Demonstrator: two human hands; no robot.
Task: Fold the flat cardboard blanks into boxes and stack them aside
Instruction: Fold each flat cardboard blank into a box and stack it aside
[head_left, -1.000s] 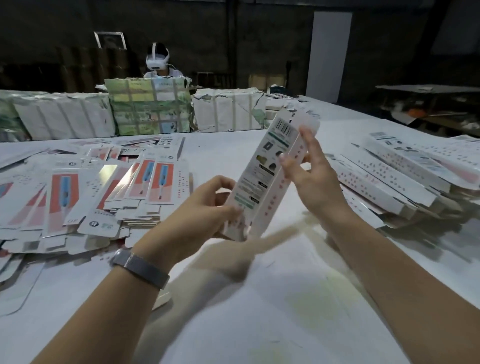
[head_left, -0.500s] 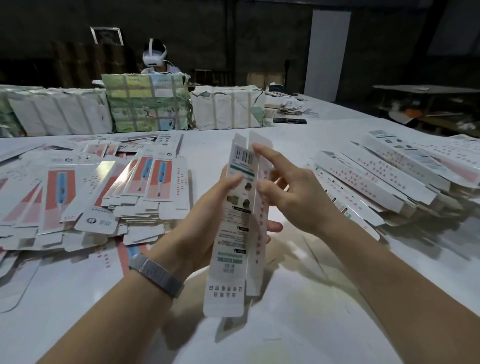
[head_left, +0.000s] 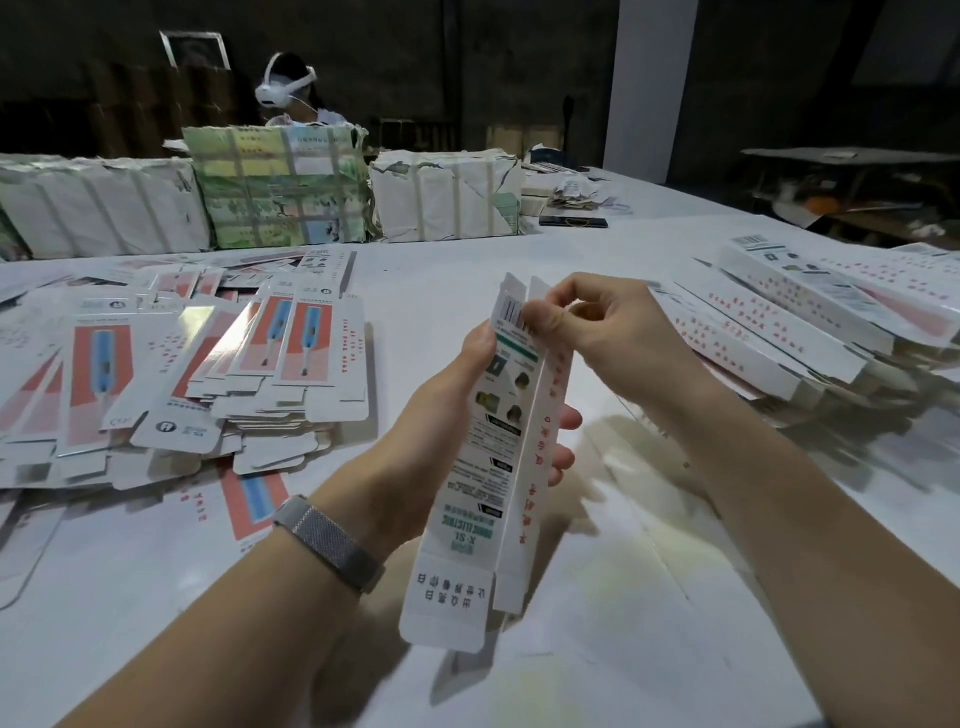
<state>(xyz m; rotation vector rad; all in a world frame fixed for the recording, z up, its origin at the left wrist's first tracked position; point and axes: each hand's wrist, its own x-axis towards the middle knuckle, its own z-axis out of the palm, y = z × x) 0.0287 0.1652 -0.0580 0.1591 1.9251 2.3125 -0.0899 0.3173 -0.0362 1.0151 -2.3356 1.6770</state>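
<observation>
A long, narrow white box (head_left: 485, 499) with green and black print stands nearly upright above the table, its bottom flap hanging open. My left hand (head_left: 447, 410) grips its middle from behind. My right hand (head_left: 608, 332) pinches the flaps at its top end. A heap of flat blanks (head_left: 171, 374) printed red and blue lies to the left. Folded boxes (head_left: 810, 322) are stacked on the right.
The white table (head_left: 597, 639) spreads below my hands. Wrapped bundles (head_left: 280, 192) line its far edge, and a person with a white headset (head_left: 283, 85) sits behind them. A dark flat item (head_left: 571, 222) lies far back, beside a white pillar (head_left: 649, 88).
The box swung from a rightward tilt to nearly upright and came closer to me. My right hand moved from its side up to the top flaps.
</observation>
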